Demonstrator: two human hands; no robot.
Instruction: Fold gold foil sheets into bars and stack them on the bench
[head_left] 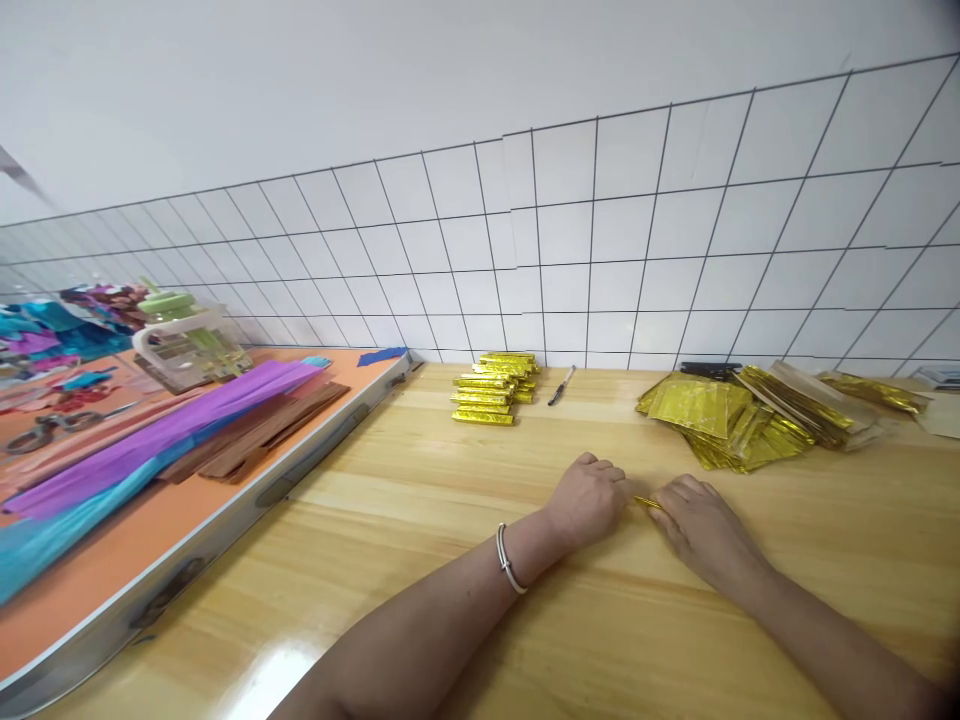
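My right hand (694,520) is closed on a thin gold foil strip (648,502), whose end sticks out to the left between the two hands. Just left of it my left hand (589,498), with a bracelet on the wrist, is curled low over the wooden table (420,530); its fingertips are hidden, so what it holds cannot be made out. Beyond the left hand lies a stack of narrow gold foil bundles (491,388). Farther right is a loose pile of gold foil sheets (720,415).
A pen (561,386) lies beside the bundles, near the tiled wall. On the left, an orange-topped table (187,525) bears purple, blue and brown paper strips (172,430), scissors (56,428) and a green-lidded bottle (169,305). Its raised edge borders the wooden table.
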